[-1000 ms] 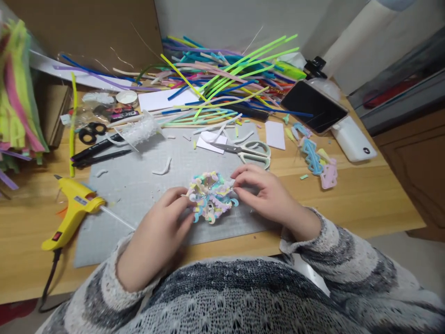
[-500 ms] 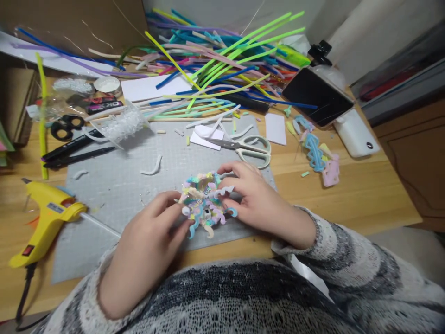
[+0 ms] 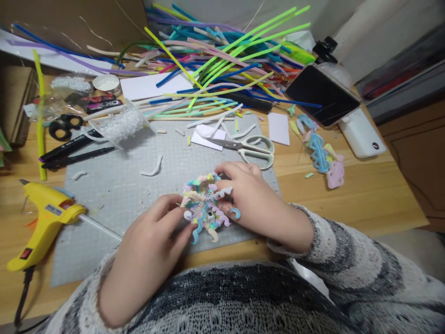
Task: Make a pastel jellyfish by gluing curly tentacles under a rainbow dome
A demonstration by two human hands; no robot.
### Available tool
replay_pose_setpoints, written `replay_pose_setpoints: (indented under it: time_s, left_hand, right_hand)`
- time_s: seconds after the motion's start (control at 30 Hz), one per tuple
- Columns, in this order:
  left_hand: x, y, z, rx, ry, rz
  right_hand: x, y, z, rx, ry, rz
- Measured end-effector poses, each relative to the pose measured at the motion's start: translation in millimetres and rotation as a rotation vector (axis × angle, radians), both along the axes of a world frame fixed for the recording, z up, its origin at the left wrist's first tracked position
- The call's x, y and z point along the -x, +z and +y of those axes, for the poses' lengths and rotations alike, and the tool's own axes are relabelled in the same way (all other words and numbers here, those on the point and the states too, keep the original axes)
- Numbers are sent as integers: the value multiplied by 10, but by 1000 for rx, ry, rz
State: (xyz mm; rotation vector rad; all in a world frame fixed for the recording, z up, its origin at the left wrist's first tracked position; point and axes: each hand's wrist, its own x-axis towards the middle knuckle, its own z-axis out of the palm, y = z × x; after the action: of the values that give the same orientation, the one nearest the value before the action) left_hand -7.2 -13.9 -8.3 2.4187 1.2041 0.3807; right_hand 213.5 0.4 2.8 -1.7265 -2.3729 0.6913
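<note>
A small craft piece of curled pastel pipe cleaners point(image 3: 207, 208) is between my two hands, over the near part of the grey cutting mat point(image 3: 114, 195). Wavy blue, cream, lilac and white ends stick out of it, along with small wire coils. My left hand point(image 3: 153, 246) grips its left side, thumb low and fingers curled at the edge. On the other side, my right hand point(image 3: 255, 199) holds it with the fingers wrapped round the far right edge. Some fingertips of both hands are hidden by the piece.
Scissors point(image 3: 243, 146) lie beyond my right hand. A yellow hot glue gun point(image 3: 45, 220) rests at the left, near markers point(image 3: 73, 148) and a spool of clear beads point(image 3: 120, 124). Pipe cleaners point(image 3: 222, 55) pile up at the back. A phone point(image 3: 323, 95) and a blue-pink pipe-cleaner piece point(image 3: 318, 153) are at the right.
The craft piece has tilted slightly between my hands, and its lower curls sit a little nearer to me. My right hand's fingers have shifted slightly around it. Both hands keep their hold.
</note>
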Motion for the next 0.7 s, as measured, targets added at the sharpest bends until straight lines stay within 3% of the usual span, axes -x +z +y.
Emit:
replay_pose_setpoints:
  time_s: [0.7]
  left_hand:
    - [-13,-3,-4,18,11,14]
  right_hand:
    - [28,-23,4,-10,38,-13]
